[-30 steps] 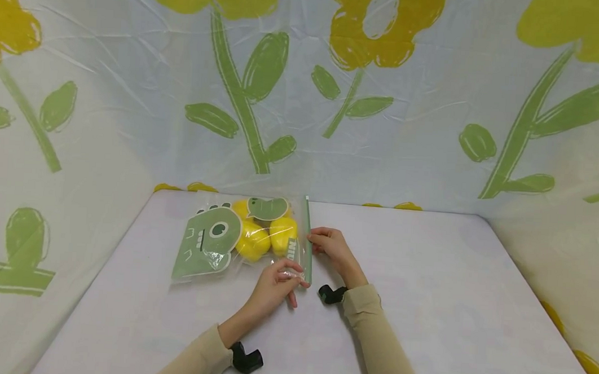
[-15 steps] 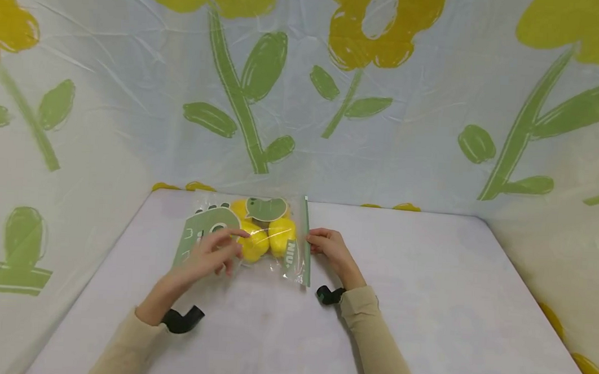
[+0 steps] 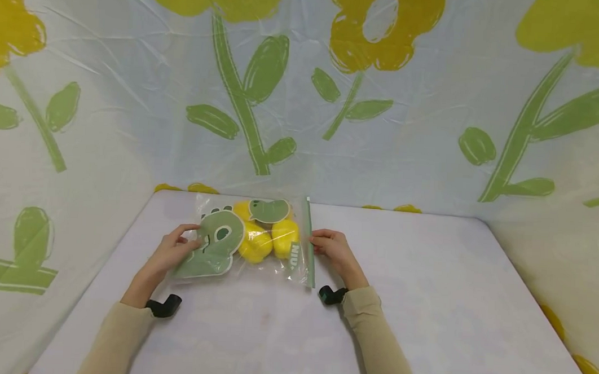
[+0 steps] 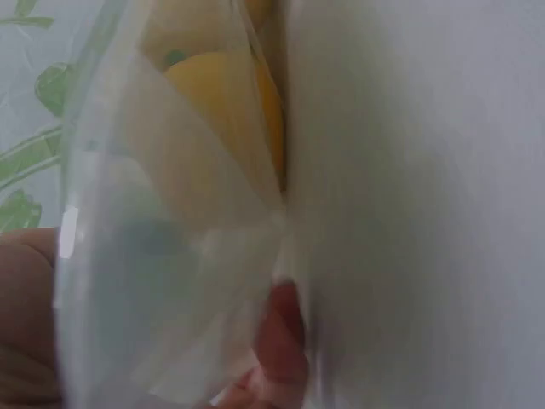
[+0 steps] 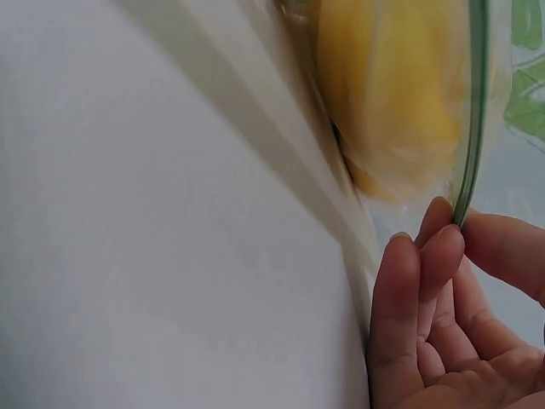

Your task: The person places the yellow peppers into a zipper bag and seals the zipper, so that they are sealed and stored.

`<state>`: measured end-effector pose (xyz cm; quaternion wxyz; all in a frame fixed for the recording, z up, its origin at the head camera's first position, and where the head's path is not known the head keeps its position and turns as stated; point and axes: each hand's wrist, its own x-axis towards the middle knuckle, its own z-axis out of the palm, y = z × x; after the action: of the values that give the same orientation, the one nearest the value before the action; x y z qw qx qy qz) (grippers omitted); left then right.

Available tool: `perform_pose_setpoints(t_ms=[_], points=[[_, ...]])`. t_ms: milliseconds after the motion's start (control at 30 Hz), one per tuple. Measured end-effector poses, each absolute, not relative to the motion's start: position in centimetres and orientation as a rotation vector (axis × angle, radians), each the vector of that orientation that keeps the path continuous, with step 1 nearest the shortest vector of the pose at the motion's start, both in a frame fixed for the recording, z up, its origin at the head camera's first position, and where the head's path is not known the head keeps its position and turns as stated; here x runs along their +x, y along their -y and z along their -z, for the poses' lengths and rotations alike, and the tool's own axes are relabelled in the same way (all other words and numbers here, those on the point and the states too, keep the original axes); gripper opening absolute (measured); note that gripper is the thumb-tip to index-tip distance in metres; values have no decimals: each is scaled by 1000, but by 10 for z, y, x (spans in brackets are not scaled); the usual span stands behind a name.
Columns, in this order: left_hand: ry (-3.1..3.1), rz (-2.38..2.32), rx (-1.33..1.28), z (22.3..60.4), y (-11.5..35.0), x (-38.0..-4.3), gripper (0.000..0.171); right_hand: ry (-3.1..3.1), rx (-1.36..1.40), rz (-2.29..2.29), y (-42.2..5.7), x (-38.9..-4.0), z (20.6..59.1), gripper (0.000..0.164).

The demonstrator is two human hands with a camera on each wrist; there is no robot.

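Note:
A clear zip bag (image 3: 214, 244) with a green dinosaur print lies on the table, and several yellow lemon-like things (image 3: 256, 244) show through its plastic. My right hand (image 3: 334, 251) pinches the green zip strip at the bag's right end; the right wrist view shows the strip (image 5: 475, 111) between thumb and fingertips. At the opposite end my left hand (image 3: 170, 253) holds the bag's edge, thumb over the print. In the left wrist view the plastic (image 4: 170, 281) runs between parts of the hand, with a fingertip (image 4: 285, 341) beside its lower edge.
The white tabletop (image 3: 425, 306) extends in front of the bag and to its right. A flower-printed cloth (image 3: 392, 158) closes off the back and both sides. Each wrist carries a black camera mount (image 3: 165, 306).
My left hand has moved from near the zip end, leftward across the bag, and now holds its left end. My right hand stays on the zip strip.

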<state>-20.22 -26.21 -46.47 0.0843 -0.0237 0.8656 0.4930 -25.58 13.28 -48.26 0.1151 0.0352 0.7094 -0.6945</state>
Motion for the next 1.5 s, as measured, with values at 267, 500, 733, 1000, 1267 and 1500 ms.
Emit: perform_pose_setpoints(t_ms=[267, 500, 733, 1000, 1267, 1500], points=[[-2545, -1630, -41, 478, 238, -216, 49, -2083, 146, 2006, -161, -255, 479, 33], [-2417, -1752, -16, 483, 203, -228, 52, -2106, 136, 1976, -204, -248, 476, 33], [-2237, -1885, -15, 490, 176, -241, 69, -2060, 201, 2016, -238, -242, 479, 31], [-2051, -2015, -49, 502, 184, -244, 74, -2085, 125, 1998, -241, -240, 483, 33], [-1874, -2132, 15, 509, 194, -243, 75, -2097, 98, 1984, -241, -239, 481, 35], [-1811, -2364, 126, 511, 197, -242, 78, -2088, 101, 1981, -240, -238, 480, 32]])
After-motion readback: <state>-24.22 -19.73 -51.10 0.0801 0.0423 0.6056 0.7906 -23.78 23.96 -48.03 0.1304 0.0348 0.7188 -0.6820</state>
